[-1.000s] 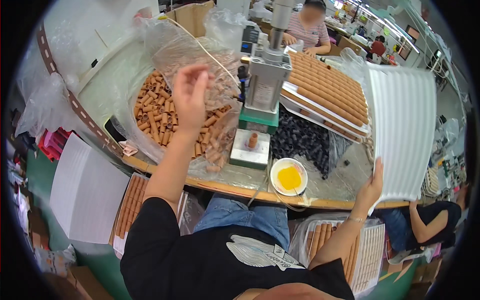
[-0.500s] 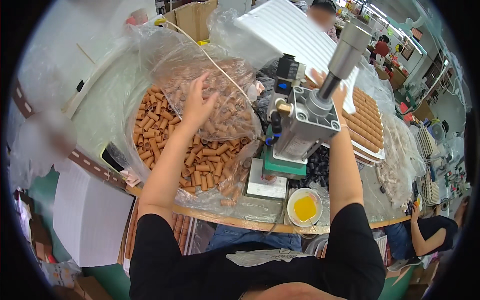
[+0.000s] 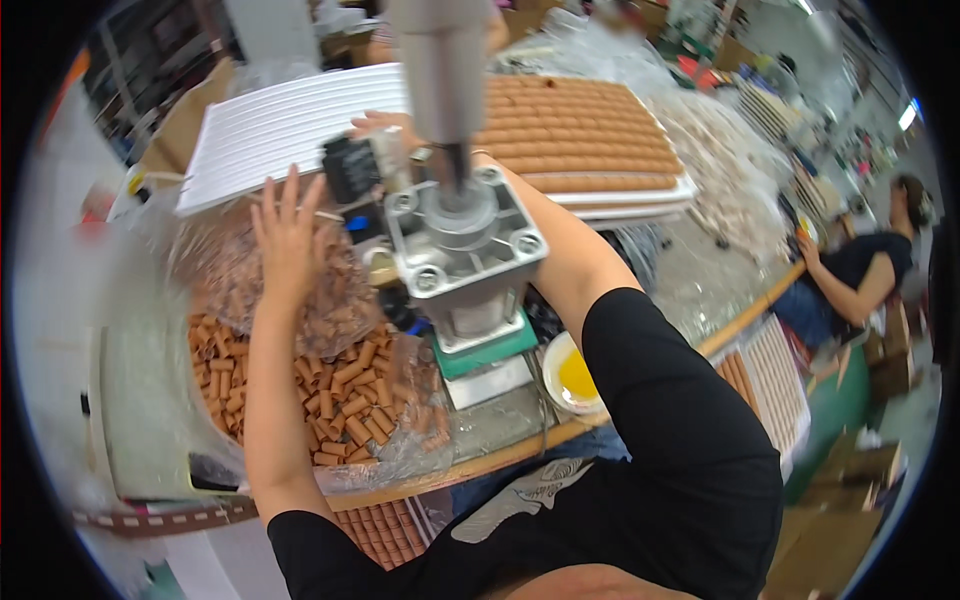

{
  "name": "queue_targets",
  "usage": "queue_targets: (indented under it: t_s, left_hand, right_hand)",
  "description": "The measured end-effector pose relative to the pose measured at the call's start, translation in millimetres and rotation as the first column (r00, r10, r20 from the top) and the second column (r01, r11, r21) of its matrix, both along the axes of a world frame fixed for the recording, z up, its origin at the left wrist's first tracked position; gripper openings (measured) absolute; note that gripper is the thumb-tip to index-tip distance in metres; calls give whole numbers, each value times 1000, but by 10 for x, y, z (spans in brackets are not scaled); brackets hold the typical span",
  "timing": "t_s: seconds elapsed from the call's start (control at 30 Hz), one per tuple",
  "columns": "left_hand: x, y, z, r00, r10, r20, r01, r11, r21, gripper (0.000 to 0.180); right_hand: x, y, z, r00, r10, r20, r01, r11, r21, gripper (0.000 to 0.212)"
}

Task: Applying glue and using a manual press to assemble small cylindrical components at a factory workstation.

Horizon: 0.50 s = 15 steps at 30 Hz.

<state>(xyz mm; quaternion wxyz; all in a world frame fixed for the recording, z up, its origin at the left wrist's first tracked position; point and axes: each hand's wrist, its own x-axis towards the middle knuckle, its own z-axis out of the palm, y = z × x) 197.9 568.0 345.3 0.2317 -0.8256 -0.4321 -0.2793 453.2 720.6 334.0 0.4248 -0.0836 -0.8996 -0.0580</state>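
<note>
A white ribbed tray (image 3: 290, 125) slants over the far left of the bench. My right hand (image 3: 385, 124) lies at its right end, fingers over its ribs and the thumb hidden; it seems to grip the tray. A metal press (image 3: 465, 235) hides part of that hand. My left hand (image 3: 285, 235) is raised with spread fingers, holding nothing, its fingertips near the tray's front edge. Below it, clear plastic (image 3: 215, 265) covers part of a heap of short brown tubes (image 3: 340, 400). Beyond the press, a tray of brown tubes in rows (image 3: 580, 135) rests on a stack.
Beside the press base stands a white bowl (image 3: 556, 385) with yellow contents. Plastic bags of pale pieces (image 3: 715, 165) lie at the far right. Another person (image 3: 850, 270) sits at the right, and more trays (image 3: 765, 385) are below the bench edge.
My view has swung right. The white tray, formerly tilted up beyond the press, now lies lower and left of the row-filled tray. My left hand has moved toward its front edge.
</note>
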Motion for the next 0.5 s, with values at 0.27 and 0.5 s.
queue_targets:
  t_s: [0.27,0.5]
  left_hand:
    - [-457,1314,-852,987,54,-151,-99,945,-311,75]
    - [-471,1172,-571,940,-93,329,178,954,-241,80]
  right_hand:
    - [1811,-2531,409,416,-708,-570,501,702,-507,14]
    - [3140,-4400,-522,-147,-878,-455,524,321,-789,15]
